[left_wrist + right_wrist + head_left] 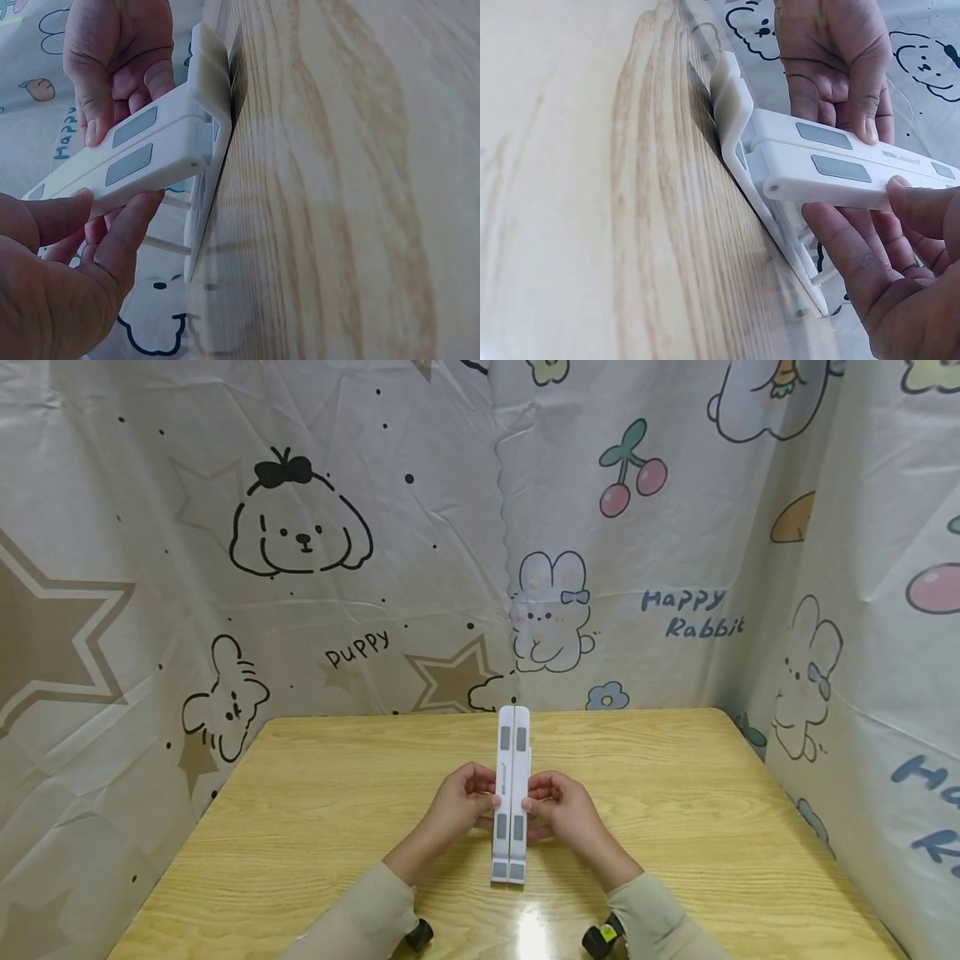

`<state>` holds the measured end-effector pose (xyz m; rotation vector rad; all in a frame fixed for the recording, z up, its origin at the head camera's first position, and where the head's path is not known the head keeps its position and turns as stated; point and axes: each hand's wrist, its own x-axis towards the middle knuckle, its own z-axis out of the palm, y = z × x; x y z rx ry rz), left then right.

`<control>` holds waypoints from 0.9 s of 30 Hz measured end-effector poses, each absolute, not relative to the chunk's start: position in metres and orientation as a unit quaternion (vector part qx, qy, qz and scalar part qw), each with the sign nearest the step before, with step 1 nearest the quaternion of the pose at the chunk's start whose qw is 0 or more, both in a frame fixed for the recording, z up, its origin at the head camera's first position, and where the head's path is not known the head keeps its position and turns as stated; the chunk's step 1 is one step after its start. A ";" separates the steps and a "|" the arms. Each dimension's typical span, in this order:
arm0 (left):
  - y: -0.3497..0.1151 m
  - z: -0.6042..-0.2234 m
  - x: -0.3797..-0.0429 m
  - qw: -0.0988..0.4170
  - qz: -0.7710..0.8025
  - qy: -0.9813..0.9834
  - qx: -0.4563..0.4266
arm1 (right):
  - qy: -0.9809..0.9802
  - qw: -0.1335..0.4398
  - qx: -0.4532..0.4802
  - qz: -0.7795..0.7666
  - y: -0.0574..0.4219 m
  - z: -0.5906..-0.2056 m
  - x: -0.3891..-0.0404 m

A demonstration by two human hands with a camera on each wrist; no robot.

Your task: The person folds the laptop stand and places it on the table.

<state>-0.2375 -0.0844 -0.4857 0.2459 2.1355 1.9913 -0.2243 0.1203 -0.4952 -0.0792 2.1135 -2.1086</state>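
Observation:
A white folding laptop stand (513, 785) with grey rubber pads is held in both hands over the middle of the table. Its two long bars lie side by side. My left hand (461, 800) pinches the left bar, thumb on top and fingers underneath. On the other side my right hand (566, 808) grips the right bar in the same way. In the left wrist view, the bars slant up from the table, while the stand's lower legs and hooked end (210, 86) lie at the tabletop. The right wrist view shows thin crossbars under the bars, partly hidden by fingers.
The wood-grain table (337, 768) spreads out around the hands. Behind it and at both sides hangs a white curtain (435, 527) printed with cartoon animals. Black wrist devices (602, 939) sit by the sleeves.

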 end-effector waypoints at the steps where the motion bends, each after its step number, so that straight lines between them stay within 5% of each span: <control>1: -0.084 -0.486 -0.238 0.106 0.676 0.725 0.083 | 0.706 0.078 -0.026 -0.703 0.120 -0.495 -0.225; 14: -0.083 -0.484 -0.235 0.106 0.674 0.728 0.072 | 0.707 0.075 -0.038 -0.702 0.124 -0.497 -0.227; 27: -0.094 -0.487 -0.218 0.112 0.617 0.768 0.130 | 0.798 0.077 -0.147 -0.579 0.154 -0.483 -0.246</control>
